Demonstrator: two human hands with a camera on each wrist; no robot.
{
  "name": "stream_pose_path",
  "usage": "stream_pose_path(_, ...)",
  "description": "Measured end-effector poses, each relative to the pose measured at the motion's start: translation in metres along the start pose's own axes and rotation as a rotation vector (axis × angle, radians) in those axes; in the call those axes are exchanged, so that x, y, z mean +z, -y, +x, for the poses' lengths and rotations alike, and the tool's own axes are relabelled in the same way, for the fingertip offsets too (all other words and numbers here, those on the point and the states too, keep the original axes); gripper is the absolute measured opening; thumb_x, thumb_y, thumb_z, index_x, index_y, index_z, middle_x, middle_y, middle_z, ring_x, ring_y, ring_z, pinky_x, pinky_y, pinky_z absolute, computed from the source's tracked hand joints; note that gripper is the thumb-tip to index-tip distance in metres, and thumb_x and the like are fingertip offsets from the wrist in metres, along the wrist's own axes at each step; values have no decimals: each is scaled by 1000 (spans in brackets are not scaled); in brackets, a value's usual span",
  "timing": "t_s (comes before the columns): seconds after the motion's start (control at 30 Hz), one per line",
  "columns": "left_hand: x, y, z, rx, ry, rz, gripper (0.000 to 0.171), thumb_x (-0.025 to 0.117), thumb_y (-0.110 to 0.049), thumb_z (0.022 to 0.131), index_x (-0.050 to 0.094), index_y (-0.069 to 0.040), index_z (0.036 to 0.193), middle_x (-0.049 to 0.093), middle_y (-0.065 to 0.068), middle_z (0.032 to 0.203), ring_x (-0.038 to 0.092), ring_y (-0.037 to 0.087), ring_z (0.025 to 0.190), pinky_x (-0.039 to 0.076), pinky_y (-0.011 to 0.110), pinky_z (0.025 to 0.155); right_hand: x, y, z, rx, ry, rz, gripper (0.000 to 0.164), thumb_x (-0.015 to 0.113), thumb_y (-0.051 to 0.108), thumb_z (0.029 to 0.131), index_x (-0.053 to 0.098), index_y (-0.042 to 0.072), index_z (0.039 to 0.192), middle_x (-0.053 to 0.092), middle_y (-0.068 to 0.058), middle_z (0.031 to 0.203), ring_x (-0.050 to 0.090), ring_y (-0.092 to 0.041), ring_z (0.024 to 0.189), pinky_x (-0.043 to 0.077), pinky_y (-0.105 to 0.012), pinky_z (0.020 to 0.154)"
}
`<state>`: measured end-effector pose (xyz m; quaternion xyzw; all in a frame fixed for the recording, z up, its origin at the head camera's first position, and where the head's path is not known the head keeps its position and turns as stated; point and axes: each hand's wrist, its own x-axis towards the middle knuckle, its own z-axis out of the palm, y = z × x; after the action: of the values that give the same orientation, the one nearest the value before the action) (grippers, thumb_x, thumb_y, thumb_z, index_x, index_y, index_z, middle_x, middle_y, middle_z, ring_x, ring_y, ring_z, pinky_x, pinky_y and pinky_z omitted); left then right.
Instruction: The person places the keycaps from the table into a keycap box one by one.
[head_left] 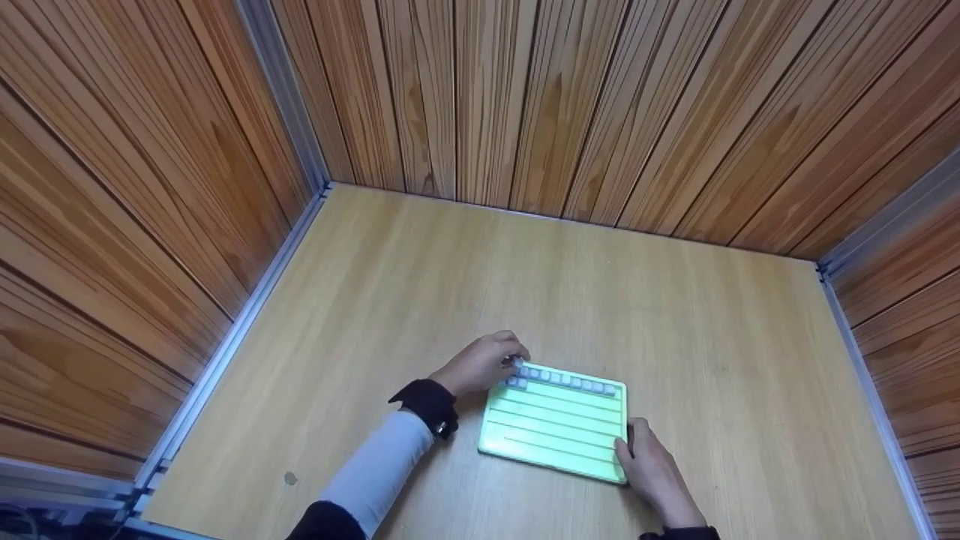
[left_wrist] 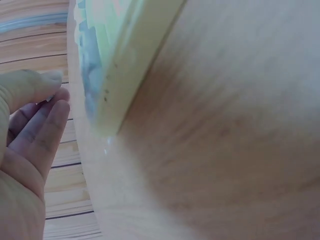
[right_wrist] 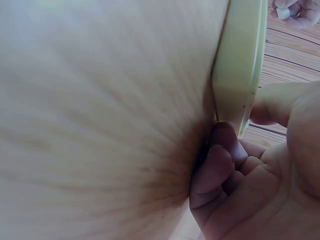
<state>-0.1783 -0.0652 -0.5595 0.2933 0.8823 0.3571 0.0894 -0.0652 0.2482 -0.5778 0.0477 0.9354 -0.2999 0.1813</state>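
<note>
A pale green tray (head_left: 551,431) with raised ridges across it lies on the table. Several small whitish blocks (head_left: 576,382) line its far row, and a few more sit at the left end of the row below. Over the tray's far left corner is my left hand (head_left: 478,365), thumb and fingertips pinching one small white block (right_wrist: 283,13), best seen in the right wrist view. My right hand (head_left: 654,471) grips the tray's right edge near the close corner, thumb on top and the other fingers curled at the underside (right_wrist: 240,60).
The wooden tabletop (head_left: 420,285) spreads around the tray. Wood-plank walls (head_left: 487,105) with grey metal edging (head_left: 232,337) enclose its back and sides. A small dark spot (head_left: 290,478) marks the table at the near left.
</note>
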Motion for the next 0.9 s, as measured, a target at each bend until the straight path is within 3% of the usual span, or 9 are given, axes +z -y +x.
stream_pose_path(0.17,4,-7,5,48,8,27,22,71,-9,94,73,-10,116,64,-1,109,61,10,101,51,23,88,-1,-1,0,-7,-4,-5,44,51,18,103,41,-6,138,57,-22,125,57,-28,105,49,-47,86)
stream_pose_path(0.33,9,-12,7,90,22,82,20,72,-11,94,75,-9,113,61,1,106,59,13,101,50,21,88,-1,-1,0,1,12,2,45,50,19,104,40,-6,139,58,-19,119,55,-25,97,47,-38,74)
stream_pose_path(0.53,12,-17,9,132,22,78,17,76,-13,91,73,-8,107,62,2,105,59,13,100,49,17,86,-1,0,1,13,17,-1,46,50,19,104,39,-6,141,57,-19,122,54,-24,98,46,-35,74)
stream_pose_path(0.7,16,-17,10,143,22,57,20,78,-15,89,69,-8,105,62,1,103,60,8,92,49,15,81,-1,1,1,29,27,16,45,50,19,104,39,-6,139,56,-16,113,51,-25,92,41,-33,66)
stream_pose_path(0.9,19,-15,10,176,35,48,15,77,-15,90,73,-9,103,64,-1,99,60,7,89,49,15,78,0,0,1,26,21,0,45,51,19,104,40,-5,139,57,-19,120,54,-25,97,46,-36,73)
